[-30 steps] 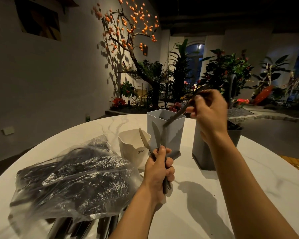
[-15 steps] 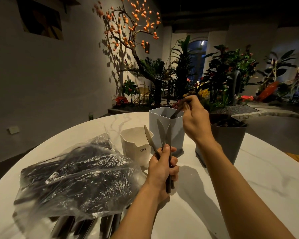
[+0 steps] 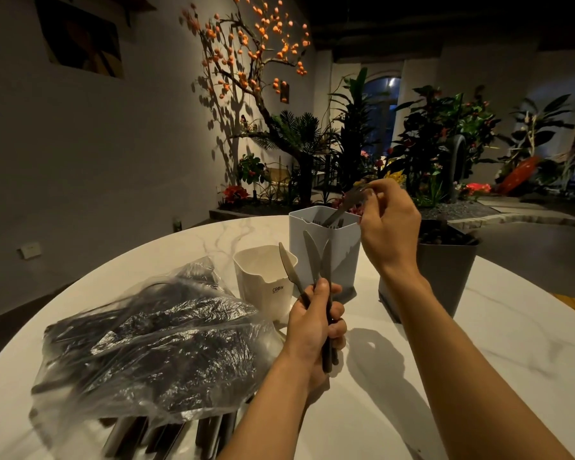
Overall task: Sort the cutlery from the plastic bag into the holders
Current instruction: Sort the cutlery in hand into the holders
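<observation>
Head view: white marble table (image 3: pixel 412 376) in a dim, plant-filled room; left hand (image 3: pixel 312 322) grips three knives (image 3: pixel 316 260), right hand (image 3: pixel 387 224) pinches a utensil (image 3: pixel 346 207) over the grey holder (image 3: pixel 326 257).

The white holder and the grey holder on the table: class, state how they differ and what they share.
The white holder is shorter and nearer the plastic bag; the grey holder is taller and stands behind it. The grey holder shows fork tines inside, and the right hand holds a fork into it; nothing rises above the white holder's rim. Both stand upright, open-topped.
</observation>
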A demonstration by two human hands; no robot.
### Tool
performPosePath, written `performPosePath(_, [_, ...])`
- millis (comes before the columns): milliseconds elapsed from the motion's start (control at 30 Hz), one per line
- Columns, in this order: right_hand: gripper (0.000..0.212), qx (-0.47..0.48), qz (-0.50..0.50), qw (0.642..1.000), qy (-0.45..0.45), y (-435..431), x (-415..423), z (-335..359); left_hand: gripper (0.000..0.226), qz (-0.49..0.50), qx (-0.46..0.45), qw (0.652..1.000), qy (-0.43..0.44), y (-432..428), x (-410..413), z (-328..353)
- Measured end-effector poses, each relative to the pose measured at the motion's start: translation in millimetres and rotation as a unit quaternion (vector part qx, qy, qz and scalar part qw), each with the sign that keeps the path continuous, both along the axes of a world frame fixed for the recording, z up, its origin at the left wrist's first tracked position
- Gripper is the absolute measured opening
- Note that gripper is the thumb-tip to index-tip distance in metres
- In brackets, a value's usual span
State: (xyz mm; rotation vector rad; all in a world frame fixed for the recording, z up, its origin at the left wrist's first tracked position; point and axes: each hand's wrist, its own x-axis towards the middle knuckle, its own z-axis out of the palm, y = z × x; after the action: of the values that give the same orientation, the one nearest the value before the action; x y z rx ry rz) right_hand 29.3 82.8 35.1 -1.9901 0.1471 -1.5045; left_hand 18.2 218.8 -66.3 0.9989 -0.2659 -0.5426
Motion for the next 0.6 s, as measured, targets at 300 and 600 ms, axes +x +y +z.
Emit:
performPosePath(300, [0.024, -0.126, -0.117, 0.954, 0.245, 25.9, 20.6, 12.1, 0.035, -0.007, 0.002, 1.000, 0.010, -0.7, -0.9, 2.6])
performPosePath(600, [0.036, -0.072, -0.082, 0.939, 0.327, 29.6, 17.9, -2.0, 0.034, 0.003, 0.007, 1.000, 0.017, 0.9, -0.8, 2.9])
